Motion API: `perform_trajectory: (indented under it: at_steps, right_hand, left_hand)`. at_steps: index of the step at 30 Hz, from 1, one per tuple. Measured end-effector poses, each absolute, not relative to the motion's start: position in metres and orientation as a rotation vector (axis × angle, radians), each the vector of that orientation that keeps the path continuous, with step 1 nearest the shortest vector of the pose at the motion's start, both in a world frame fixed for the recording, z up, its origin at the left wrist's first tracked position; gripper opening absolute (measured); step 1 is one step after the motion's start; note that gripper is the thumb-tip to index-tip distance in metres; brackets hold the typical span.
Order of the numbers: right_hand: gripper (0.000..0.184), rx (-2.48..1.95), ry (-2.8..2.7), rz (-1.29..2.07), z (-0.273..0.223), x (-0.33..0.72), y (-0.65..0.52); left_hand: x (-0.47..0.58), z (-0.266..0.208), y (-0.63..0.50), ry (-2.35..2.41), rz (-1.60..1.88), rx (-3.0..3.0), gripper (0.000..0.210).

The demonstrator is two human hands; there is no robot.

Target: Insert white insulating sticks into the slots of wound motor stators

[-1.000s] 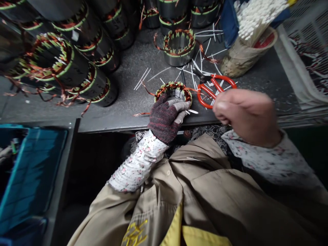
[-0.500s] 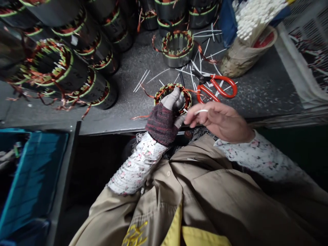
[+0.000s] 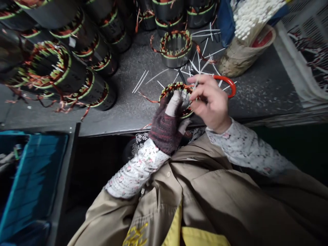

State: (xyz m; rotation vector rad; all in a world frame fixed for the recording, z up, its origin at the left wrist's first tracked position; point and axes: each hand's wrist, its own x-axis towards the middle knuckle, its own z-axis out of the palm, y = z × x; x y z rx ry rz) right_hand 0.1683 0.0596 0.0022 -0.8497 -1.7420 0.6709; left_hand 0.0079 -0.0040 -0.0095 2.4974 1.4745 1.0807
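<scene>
A motor stator (image 3: pixel 167 89) with copper windings and yellow-green slot liners lies at the table's near edge. My left hand (image 3: pixel 169 124), in a dark knitted glove with pale wrapped fingertips, is closed round its near left side, the thumb over the opening. My right hand (image 3: pixel 211 102) is bare and pinched at the stator's right rim. A thin white strip (image 3: pixel 197 81) runs up from its fingers, slightly blurred. Behind that hand lie red-handled scissors (image 3: pixel 232 87), mostly hidden, one handle loop showing.
Another stator (image 3: pixel 176 61) stands behind, amid scattered white strips (image 3: pixel 139 82). Stacked stators (image 3: pixel 97 85) crowd the left and back. A tilted cylinder (image 3: pixel 235 58) of white sticks stands at right, near a white basket (image 3: pixel 289 68). A blue crate (image 3: pixel 38 164) sits lower left.
My right hand has moved up and left onto the stator's right rim, now covering most of the scissors. My left hand and the stator have shifted slightly right.
</scene>
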Motion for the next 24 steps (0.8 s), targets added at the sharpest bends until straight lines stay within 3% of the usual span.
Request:
perform_trajectory:
  at_steps: [2, 6, 15, 18, 24]
  right_hand:
    - [0.02, -0.836, -1.961, 0.502, -0.012, 0.178, 0.054]
    - [0.005, -0.869, -2.106, 0.584, -0.029, 0.185, 0.053]
    - [0.006, -0.8, -2.001, 0.468, -0.039, 0.181, 0.047]
    - [0.012, -0.815, -1.911, 0.311, -0.029, 0.196, 0.051]
    - [0.007, -1.235, -1.424, 0.034, -0.003, 0.255, 0.124]
  left_hand:
    - [-0.011, 0.002, -0.008, 1.491, 1.073, 2.729, 0.058]
    - [-0.047, 0.026, 0.001, 1.335, 0.753, 2.998, 0.034]
    - [-0.07, 0.048, 0.062, 0.857, -0.023, 3.224, 0.038]
    - [-0.08, 0.039, 0.055, 0.808, 0.003, 3.334, 0.039]
    - [-0.097, 0.017, 0.056, 0.652, 0.594, 3.064, 0.047]
